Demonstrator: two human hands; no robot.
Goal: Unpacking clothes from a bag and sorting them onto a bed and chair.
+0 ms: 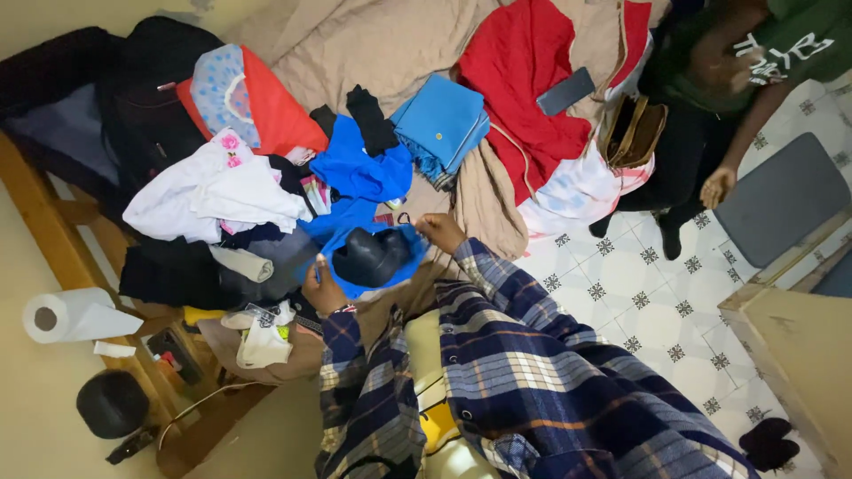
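Both hands hold a bright blue garment [355, 232] spread on the bed [355, 44]. The left hand [321, 290] has its fingers clenched on the garment's near edge, and the right hand [439, 232] pinches the opposite edge in its fingers. A dark padded piece [371, 257] lies on the blue cloth between the two sets of fingers. Just beyond the fingers sits a folded blue stack [441, 124]; white clothes [213, 195] are heaped past the left fingers, and a red garment [524, 71] lies well beyond the right fingers.
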